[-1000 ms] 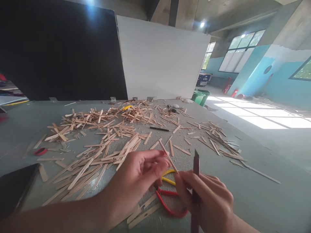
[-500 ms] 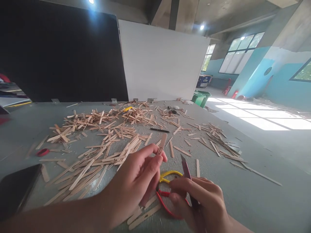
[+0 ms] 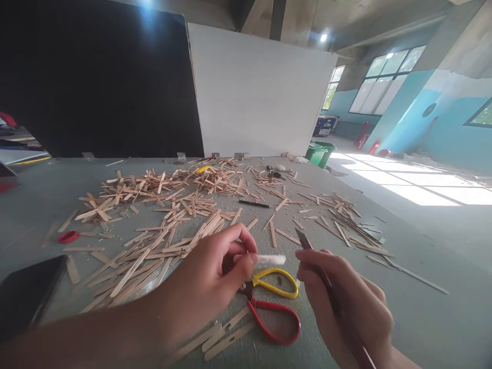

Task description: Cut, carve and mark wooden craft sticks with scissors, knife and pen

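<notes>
Between the thumb and fingers of my left hand (image 3: 219,261) a pale wooden craft stick (image 3: 271,259) is pinched, its free end pointing right. My right hand (image 3: 342,302) is closed around a dark craft knife (image 3: 321,274), the blade tip angled up and left, apart from the stick. Below and between the hands lie scissors (image 3: 274,325) with one yellow and one red handle loop; their blades are mostly hidden by my left hand. Several craft sticks (image 3: 230,341), one with a slot cut in it, rest on the table beside the red loop.
Loose craft sticks (image 3: 154,256) spread over the grey table (image 3: 415,318), heaped toward the back. A black pen (image 3: 254,204), a red tape ring (image 3: 68,237) and a dark flat device (image 3: 33,292) lie around them. Black (image 3: 107,82) and white (image 3: 261,92) panels stand at the back edge.
The stick in my left hand has turned from upright to nearly level, pointing right. My right hand with the knife has shifted right and slightly up, uncovering the scissors' handles.
</notes>
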Available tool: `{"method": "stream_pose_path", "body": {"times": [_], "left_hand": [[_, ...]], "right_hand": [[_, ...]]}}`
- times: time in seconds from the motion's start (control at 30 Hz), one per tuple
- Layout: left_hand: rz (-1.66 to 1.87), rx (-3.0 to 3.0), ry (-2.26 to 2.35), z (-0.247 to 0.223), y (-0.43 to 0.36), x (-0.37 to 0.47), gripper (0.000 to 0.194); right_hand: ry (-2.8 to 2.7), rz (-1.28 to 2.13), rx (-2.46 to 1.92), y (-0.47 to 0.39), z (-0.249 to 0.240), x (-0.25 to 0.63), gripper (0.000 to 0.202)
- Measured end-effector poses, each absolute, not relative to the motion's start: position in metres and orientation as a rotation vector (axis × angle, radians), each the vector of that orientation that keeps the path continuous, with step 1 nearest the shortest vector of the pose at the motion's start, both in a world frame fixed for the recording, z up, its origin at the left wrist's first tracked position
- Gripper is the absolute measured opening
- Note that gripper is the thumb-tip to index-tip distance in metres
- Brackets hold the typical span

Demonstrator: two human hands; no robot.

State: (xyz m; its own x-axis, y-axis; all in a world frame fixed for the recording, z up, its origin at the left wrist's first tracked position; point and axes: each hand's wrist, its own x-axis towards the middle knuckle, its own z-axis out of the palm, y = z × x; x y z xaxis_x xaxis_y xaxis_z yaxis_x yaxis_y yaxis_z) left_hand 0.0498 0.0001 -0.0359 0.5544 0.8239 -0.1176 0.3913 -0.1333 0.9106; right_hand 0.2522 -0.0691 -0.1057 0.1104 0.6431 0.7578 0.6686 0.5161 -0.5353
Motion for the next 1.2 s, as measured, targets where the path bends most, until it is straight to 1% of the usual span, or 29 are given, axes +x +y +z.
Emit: {"method": "stream_pose_path", "body": {"times": [0.07, 0.1, 0.2, 0.27, 0.37, 0.43, 0.5, 0.63, 0.67, 0.7, 0.77, 0.83, 0.9, 0.97, 1.1, 1.2], "left_hand": [[0.501, 1.793, 1.019, -0.033, 0.002, 0.048, 0.025], [0.492, 1.814, 1.014, -0.031, 0.002, 0.047, 0.025], [0.461, 1.836, 0.968, -0.032, 0.005, 0.043, 0.025], [0.46, 1.799, 0.913, -0.038, 0.006, 0.042, 0.022], [0.519, 1.723, 0.848, -0.052, 0.008, 0.046, 0.027], [0.534, 1.73, 0.772, -0.062, 0.009, 0.05, 0.023], [0.596, 1.779, 0.759, -0.071, 0.011, 0.054, 0.028], [0.681, 1.641, 0.84, -0.093, 0.013, 0.063, 0.036], [0.667, 1.56, 0.852, -0.101, 0.012, 0.066, 0.036], [0.662, 1.473, 0.904, -0.111, 0.011, 0.068, 0.032], [0.628, 1.416, 0.978, -0.132, 0.006, 0.072, 0.028], [0.615, 1.424, 0.982, -0.15, 0.001, 0.071, 0.032], [0.642, 1.458, 0.983, -0.162, -0.002, 0.066, 0.038], [0.695, 1.51, 0.989, -0.167, -0.002, 0.058, 0.041], [0.741, 1.598, 1.01, -0.169, 0.003, 0.05, 0.045], [0.702, 1.627, 1.009, -0.167, 0.006, 0.05, 0.049]], "right_hand": [[-1.685, -0.098, -1.149, -0.063, -0.106, 0.255, 0.027], [-1.743, -0.074, -1.149, -0.061, -0.107, 0.256, 0.027], [-1.854, 0.149, -1.174, -0.055, -0.108, 0.255, 0.016], [-1.827, 0.269, -1.175, -0.055, -0.109, 0.251, 0.016], [-1.7, 0.342, -1.195, -0.057, -0.11, 0.244, 0.022], [-1.655, 0.368, -1.181, -0.058, -0.11, 0.242, 0.022], [-1.67, 0.374, -1.144, -0.06, -0.111, 0.243, 0.023], [-1.585, 0.337, -1.104, -0.06, -0.122, 0.248, 0.016], [-1.517, 0.363, -1.105, -0.058, -0.127, 0.248, 0.019], [-1.449, 0.415, -1.099, -0.056, -0.132, 0.248, 0.02], [-1.388, 0.537, -1.08, -0.049, -0.141, 0.246, 0.012], [-1.446, 0.597, -1.065, -0.04, -0.149, 0.242, 0.003], [-1.554, 0.59, -1.047, -0.031, -0.154, 0.238, 0.008], [-1.625, 0.569, -1.01, -0.024, -0.159, 0.235, 0.009], [-1.613, 0.577, -0.965, -0.021, -0.168, 0.237, 0.019], [-1.63, 0.61, -0.986, -0.023, -0.173, 0.242, 0.01]]}}
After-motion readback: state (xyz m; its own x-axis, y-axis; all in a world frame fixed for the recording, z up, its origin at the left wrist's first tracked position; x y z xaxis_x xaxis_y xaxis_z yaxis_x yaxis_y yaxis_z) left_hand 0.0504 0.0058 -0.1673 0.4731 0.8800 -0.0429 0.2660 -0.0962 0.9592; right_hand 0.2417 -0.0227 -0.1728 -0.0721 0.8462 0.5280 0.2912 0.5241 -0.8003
